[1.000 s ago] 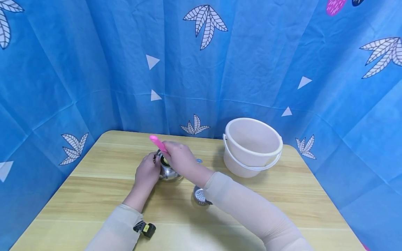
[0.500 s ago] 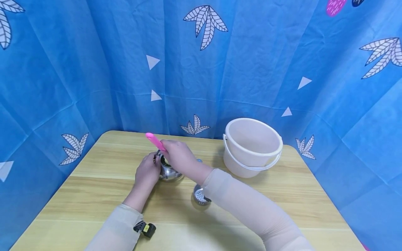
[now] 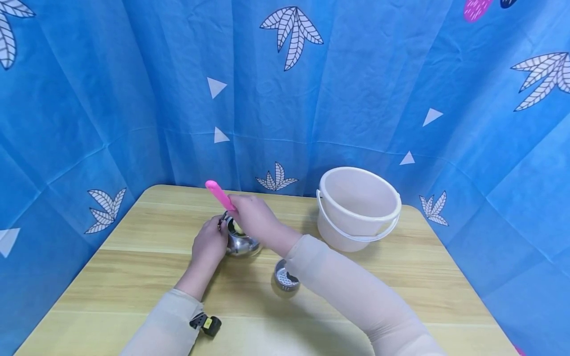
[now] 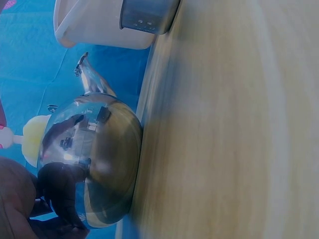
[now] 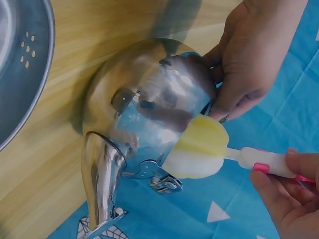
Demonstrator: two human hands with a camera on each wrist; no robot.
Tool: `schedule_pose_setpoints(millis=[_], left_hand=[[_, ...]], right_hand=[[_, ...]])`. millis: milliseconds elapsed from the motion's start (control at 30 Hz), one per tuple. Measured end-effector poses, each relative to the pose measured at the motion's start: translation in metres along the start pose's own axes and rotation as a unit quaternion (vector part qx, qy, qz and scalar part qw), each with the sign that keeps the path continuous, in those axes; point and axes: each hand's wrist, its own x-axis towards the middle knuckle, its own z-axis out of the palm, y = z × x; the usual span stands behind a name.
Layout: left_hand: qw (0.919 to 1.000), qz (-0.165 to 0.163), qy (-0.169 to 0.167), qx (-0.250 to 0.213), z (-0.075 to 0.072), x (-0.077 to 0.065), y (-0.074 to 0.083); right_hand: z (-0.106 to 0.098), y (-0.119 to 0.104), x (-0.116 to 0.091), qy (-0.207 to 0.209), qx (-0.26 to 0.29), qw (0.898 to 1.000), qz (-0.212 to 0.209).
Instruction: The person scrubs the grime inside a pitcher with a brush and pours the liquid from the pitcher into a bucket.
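A shiny steel teapot [image 3: 242, 247] stands upright on the table, lid off, spout toward the right. My left hand [image 3: 209, 242] grips it at its handle side; the handle is mostly hidden by the fingers. My right hand [image 3: 256, 217] holds a sponge brush [image 3: 219, 194] by its pink and white handle. In the right wrist view the yellow and white sponge head [image 5: 199, 149] sits at the teapot's mouth, much of it showing outside the rim. How far its tip goes inside is hidden.
A perforated steel strainer [image 3: 283, 277] with a black piece at its rim stands near the right forearm. The white bucket [image 3: 343, 232], its handle hanging down in front, stands at the back right. A blue patterned curtain [image 3: 276, 99] encloses the wooden table [image 3: 249, 316].
My right hand has risen slightly with the brush, and the handle's end has shifted up and left. More of the pale sponge shows at the mouth. The left hand and teapot stay put.
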Motion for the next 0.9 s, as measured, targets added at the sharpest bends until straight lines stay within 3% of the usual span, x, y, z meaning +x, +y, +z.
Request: schedule_pose_setpoints(millis=[467, 900], left_hand=[[0.9999, 0.007, 0.007, 0.008, -0.0002, 0.0009, 0.0003], [0.9999, 0.0, 0.01, 0.012, 0.0012, 0.0012, 0.001]], right_hand=[[-0.005, 0.0031, 0.003, 0.012, 0.028, 1.0, 0.005], [-0.0084, 0.0071, 0.0018, 0.024, 0.092, 0.995, 0.027]])
